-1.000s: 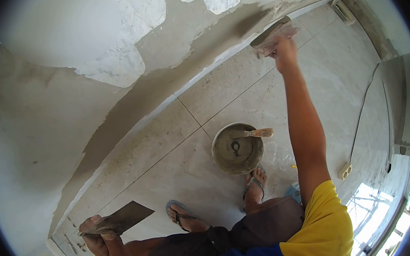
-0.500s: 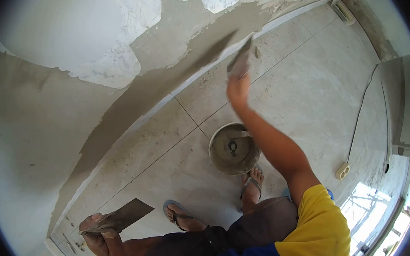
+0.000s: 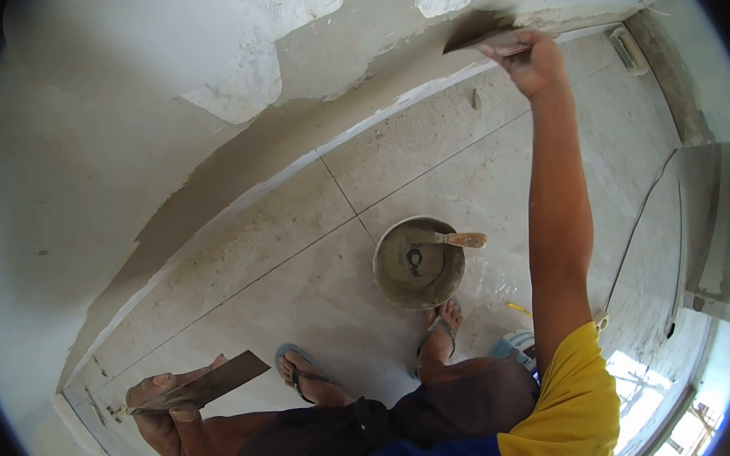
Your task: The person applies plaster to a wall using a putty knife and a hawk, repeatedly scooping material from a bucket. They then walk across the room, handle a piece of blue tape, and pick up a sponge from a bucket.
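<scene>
My right hand [image 3: 541, 66] is closed round a wide scraper [image 3: 481, 42], its blade against the lower wall over a band of damp grey plaster [image 3: 242, 158]. Part of that tool is hidden by my fingers. At the lower left, my left hand [image 3: 172, 414] grips a second flat metal scraper [image 3: 224, 380] by one end, its blade pointing up and right. Between my arms stands a bucket [image 3: 382, 279] of grey paste on the floor. A putty knife with a wooden handle [image 3: 465, 239] lies across its rim.
A pale strip [image 3: 279, 170] runs along the wall's foot. My sandalled feet [image 3: 306, 373] are just below the bucket. A cable [image 3: 640, 224] crosses the tiles [image 3: 446, 179] at the right. A long pale object [image 3: 628, 50] lies in the far corner.
My right hand has lifted its scraper from above the floor edge up and right onto the wall. My left hand has shifted slightly left with its scraper.
</scene>
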Demonstrator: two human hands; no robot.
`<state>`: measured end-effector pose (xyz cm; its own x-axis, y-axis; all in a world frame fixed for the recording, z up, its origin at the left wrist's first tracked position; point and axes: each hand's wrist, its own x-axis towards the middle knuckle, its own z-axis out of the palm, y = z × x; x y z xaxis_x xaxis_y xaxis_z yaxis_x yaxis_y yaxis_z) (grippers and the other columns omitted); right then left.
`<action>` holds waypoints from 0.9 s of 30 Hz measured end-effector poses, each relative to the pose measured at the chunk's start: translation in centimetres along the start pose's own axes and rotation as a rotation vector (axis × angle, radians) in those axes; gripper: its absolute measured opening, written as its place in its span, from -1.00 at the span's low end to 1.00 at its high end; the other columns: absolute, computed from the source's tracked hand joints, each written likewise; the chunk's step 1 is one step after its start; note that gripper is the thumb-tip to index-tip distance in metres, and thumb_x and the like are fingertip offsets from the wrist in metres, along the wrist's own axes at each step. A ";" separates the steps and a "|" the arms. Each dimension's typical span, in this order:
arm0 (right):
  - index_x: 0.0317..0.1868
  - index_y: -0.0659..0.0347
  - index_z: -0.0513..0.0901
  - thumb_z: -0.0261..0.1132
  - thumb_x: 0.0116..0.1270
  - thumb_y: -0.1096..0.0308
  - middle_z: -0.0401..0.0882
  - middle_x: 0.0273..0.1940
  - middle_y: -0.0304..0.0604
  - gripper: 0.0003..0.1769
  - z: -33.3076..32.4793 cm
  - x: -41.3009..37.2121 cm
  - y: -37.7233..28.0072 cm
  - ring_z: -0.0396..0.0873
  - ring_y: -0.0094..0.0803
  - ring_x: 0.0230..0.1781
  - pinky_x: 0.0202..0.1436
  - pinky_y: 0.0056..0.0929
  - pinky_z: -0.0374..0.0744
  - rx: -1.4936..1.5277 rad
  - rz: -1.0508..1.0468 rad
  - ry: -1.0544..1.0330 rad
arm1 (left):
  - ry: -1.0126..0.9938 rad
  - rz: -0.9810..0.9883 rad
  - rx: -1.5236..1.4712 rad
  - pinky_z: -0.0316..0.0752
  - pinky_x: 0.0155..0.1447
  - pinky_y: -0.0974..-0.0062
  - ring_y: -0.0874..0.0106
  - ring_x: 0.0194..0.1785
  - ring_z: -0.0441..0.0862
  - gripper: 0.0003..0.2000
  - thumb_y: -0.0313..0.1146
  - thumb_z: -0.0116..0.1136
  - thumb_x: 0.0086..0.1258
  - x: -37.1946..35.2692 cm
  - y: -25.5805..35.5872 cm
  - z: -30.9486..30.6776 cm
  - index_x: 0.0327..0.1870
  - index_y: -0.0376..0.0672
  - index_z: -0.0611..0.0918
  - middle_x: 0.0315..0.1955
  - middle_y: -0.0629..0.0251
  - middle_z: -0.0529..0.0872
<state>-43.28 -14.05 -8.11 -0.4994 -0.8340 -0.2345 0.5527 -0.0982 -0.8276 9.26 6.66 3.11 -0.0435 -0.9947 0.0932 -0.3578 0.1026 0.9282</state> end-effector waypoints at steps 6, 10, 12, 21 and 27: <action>-0.06 0.51 0.32 -0.12 0.29 0.50 0.45 -0.16 0.14 -0.73 -0.2 -4.3 -1.6 0.53 0.03 -0.21 -0.01 0.28 0.57 -0.023 -0.173 0.022 | -0.070 0.030 -0.071 0.27 0.19 0.38 0.38 0.12 0.31 -0.61 -0.30 -0.07 0.42 0.3 1.1 1.5 0.17 -0.34 0.29 0.02 0.19 0.32; -0.01 0.37 0.28 -0.12 0.25 0.51 0.39 -0.41 -0.02 -0.71 -4.1 -3.6 6.3 0.47 -0.23 -0.45 -0.08 0.30 0.59 -0.044 0.101 0.081 | -0.029 0.051 -0.037 0.27 0.17 0.39 0.40 0.08 0.33 -0.63 -0.32 -0.08 0.43 0.0 1.3 1.4 0.15 -0.34 0.30 0.00 0.20 0.32; -0.02 0.35 0.28 -0.12 0.25 0.52 0.37 -0.42 -0.05 -0.72 -2.9 -4.3 10.0 0.47 -0.24 -0.46 -0.07 0.32 0.57 -0.030 0.202 0.076 | -0.017 0.059 -0.025 0.26 0.17 0.40 0.41 0.06 0.33 -0.63 -0.32 -0.08 0.43 -0.1 1.3 1.3 0.15 -0.34 0.30 0.00 0.20 0.33; -0.35 0.44 0.34 -0.09 0.24 0.56 0.41 -0.57 0.06 -0.90 1.5 -2.7 7.3 0.49 -0.07 -0.49 0.07 0.36 0.50 0.108 0.155 -0.065 | -0.021 0.054 -0.111 0.30 0.17 0.35 0.37 0.09 0.35 -0.62 -0.25 -0.03 0.44 -1.0 1.6 0.7 0.16 -0.26 0.28 0.00 0.16 0.38; -0.16 0.49 0.40 -0.08 0.26 0.52 0.50 -0.11 0.22 -0.77 3.8 -7.4 -1.0 0.52 0.00 -0.05 0.13 0.11 0.54 0.057 -0.078 -0.233 | -0.065 0.058 -0.150 0.29 0.19 0.31 0.33 0.11 0.35 -0.61 -0.24 -0.02 0.44 -0.6 1.1 0.4 0.17 -0.23 0.28 0.02 0.13 0.38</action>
<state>-37.62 -9.91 -3.55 -0.3787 -0.9246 -0.0417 0.5584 -0.1923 -0.8070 8.56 7.37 3.96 -0.1224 -0.9840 0.1294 -0.2098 0.1531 0.9657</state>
